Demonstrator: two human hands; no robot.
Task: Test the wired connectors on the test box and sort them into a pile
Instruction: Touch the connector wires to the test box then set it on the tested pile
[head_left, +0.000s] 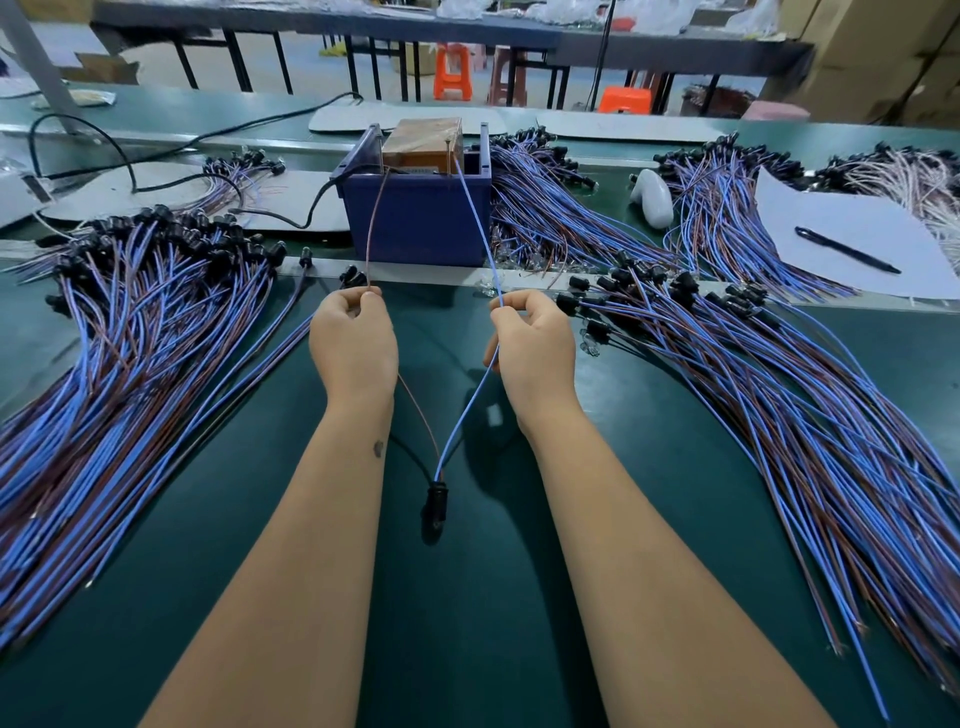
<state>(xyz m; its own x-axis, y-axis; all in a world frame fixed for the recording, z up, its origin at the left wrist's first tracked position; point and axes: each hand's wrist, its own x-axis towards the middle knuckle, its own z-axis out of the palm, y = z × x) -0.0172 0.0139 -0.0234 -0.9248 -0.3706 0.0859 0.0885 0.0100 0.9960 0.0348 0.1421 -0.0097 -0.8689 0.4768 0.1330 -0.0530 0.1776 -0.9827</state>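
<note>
Blue wire (470, 410) pinched in right hand (532, 345), brown wire (375, 228) in left hand (353, 345), connector (435, 503) dangling between.

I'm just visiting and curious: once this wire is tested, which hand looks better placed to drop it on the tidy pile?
Probably the left hand: it pinches the brown wire and sits nearest the left pile, whose black connectors look neatly aligned.

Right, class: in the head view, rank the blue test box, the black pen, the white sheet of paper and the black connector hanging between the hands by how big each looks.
1. White sheet of paper and blue test box: alike, not ranked.
2. Black pen.
3. Black connector, though it hangs nearer the camera, so unsure.
</note>
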